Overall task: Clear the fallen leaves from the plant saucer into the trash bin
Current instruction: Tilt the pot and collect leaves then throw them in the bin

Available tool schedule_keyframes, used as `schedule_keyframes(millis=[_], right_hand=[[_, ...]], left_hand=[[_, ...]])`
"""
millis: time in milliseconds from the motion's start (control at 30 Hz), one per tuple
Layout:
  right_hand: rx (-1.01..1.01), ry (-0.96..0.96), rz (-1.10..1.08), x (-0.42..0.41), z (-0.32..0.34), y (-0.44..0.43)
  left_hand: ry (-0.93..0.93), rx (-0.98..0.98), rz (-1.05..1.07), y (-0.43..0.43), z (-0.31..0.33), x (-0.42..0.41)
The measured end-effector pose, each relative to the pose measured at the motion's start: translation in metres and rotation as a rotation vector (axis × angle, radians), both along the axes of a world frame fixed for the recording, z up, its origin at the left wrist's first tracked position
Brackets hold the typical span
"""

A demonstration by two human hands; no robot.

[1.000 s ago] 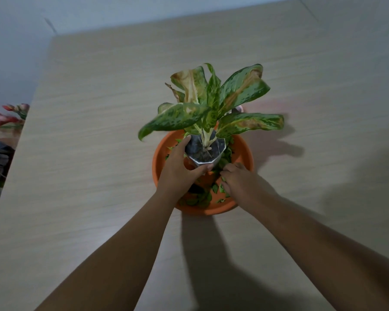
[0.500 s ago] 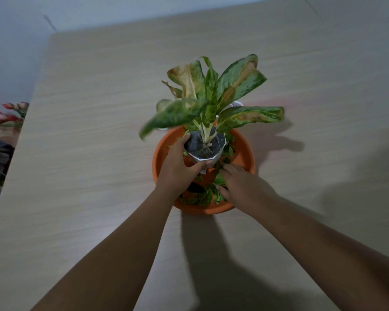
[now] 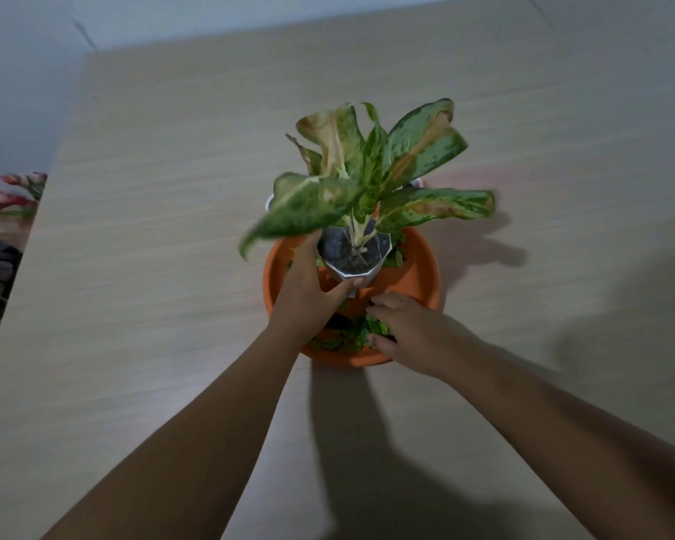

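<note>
Your left hand [image 3: 308, 294] grips the pot [image 3: 353, 263]; your right hand [image 3: 414, 333] curls its fingers [image 3: 386, 302] round light, limp leaves [image 3: 347, 339], so bunch them gently.

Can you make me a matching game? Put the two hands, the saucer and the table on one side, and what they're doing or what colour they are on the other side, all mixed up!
Things:
1. left hand
2. right hand
3. saucer
4. table

Colour or state:
A. orange
B. pale wood
C. grips the white pot
D. curled round the fallen leaves

Right pairs: 1-C, 2-D, 3-A, 4-B.
</note>
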State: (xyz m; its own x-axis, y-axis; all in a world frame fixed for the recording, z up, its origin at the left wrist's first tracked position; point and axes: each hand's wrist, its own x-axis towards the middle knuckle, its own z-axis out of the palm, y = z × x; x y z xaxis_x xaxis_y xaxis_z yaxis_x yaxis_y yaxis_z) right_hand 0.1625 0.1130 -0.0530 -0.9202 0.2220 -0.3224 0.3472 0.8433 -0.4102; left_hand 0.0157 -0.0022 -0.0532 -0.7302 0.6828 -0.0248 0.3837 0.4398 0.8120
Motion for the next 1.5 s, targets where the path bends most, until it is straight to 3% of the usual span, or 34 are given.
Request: schedule_keyframes(millis=[100,200,267,367,467,567,667,800,867,1000,1167,1333,1500], right_hand=[[-0.006,-0.023,-0.040,0.003,0.004,0.005],[0.059,-0.100,-0.047,-0.002,0.003,0.007],[0.044,-0.121,-0.039,-0.006,0.002,0.004],[-0.062,-0.114,-0.045,-0.009,-0.003,-0.002],[-0.072,-0.086,-0.132,-0.009,-0.001,0.001],[0.018,-0.125,-0.111,-0.011,0.004,0.007],[-0.023,-0.170,-0.062,-0.013,0.002,0.002],[-0.155,-0.107,-0.123,-0.011,-0.002,0.002],[-0.113,-0.110,-0.157,-0.011,-0.001,0.005],[-0.014,-0.156,-0.086,-0.017,0.001,0.001],[-0.108,-0.143,-0.025,-0.022,-0.002,0.001],[-0.101,-0.127,-0.107,-0.018,-0.005,0.002],[-0.076,-0.112,-0.050,-0.021,-0.006,-0.002]], left_hand=[[0.006,-0.111,0.033,-0.012,-0.003,0.006],[0.239,-0.580,-0.233,-0.023,-0.013,0.004],[0.276,-0.725,-0.399,-0.023,-0.013,0.007],[0.274,-0.655,-0.541,-0.024,-0.011,0.012],[0.274,-0.535,-0.488,-0.026,-0.009,0.006],[0.343,-0.632,-0.415,-0.029,-0.009,0.001],[0.322,-0.698,-0.498,-0.031,-0.011,0.001],[0.257,-0.485,-0.506,-0.036,-0.005,0.002],[0.352,-0.554,-0.438,-0.036,-0.004,-0.003],[0.250,-0.756,-0.410,-0.027,-0.002,-0.005],[0.100,-0.543,-0.520,-0.025,-0.004,0.001],[0.147,-0.672,-0.455,-0.025,-0.005,-0.003],[0.116,-0.592,-0.479,-0.022,-0.010,0.005]])
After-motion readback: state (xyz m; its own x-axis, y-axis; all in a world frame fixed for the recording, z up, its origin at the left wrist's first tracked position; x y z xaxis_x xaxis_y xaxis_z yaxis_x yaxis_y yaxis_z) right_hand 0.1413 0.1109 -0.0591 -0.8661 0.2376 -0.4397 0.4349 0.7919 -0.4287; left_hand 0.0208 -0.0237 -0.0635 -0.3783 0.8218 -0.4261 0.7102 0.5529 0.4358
